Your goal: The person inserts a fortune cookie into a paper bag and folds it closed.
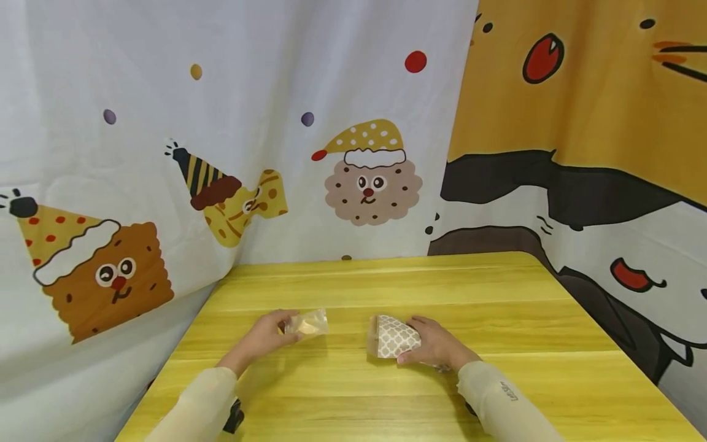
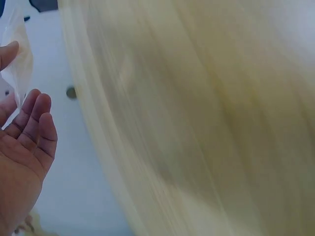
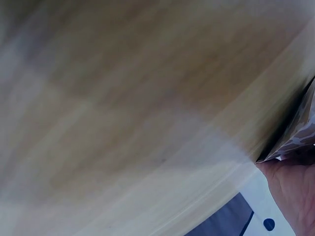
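A small clear plastic packet with something pale yellow inside is pinched by my left hand. In the left wrist view my thumb presses on the face of this packet, while the other fingers spread loosely below it. My right hand grips a brown paper bag with a white lattice pattern, its open-looking end facing left. Only a corner of the bag and the base of my right hand show at the edge of the right wrist view.
Both hands are over a yellow wood-grain table. A white curtain with cartoon biscuits hangs behind and to the left. On the right is a curtain panel with large orange and white cartoon animals. A dark object shows beside the left sleeve.
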`<control>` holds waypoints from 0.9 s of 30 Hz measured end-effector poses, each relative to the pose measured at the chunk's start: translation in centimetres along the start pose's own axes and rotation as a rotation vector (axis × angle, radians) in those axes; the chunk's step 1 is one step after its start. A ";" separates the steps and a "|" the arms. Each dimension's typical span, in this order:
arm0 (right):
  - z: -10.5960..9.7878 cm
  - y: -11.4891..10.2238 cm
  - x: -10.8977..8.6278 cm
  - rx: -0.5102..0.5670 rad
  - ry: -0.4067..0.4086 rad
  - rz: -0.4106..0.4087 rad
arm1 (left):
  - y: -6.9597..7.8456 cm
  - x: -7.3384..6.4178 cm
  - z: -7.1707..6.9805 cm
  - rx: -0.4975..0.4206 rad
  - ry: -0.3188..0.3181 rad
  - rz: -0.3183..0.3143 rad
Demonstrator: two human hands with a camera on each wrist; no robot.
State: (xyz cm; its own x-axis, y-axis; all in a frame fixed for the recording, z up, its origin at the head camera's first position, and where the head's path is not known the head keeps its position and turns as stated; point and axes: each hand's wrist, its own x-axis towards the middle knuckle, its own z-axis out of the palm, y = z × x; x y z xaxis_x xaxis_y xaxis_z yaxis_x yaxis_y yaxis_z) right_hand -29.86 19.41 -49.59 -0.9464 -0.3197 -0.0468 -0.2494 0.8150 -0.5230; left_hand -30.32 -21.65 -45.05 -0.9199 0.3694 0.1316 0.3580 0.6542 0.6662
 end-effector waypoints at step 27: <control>0.2 0.0 -0.1 -0.005 0.003 -0.010 | 5.5 6.8 8.5 0.061 -0.200 0.071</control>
State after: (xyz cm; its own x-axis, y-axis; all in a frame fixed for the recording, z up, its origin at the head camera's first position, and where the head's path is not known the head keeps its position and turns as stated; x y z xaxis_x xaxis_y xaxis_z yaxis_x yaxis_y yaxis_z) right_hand -29.76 19.33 -49.74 -0.9445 -0.3263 -0.0388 -0.2599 0.8141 -0.5194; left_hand -33.30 -9.92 -46.72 -0.8439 0.5360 0.0244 0.4357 0.6579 0.6143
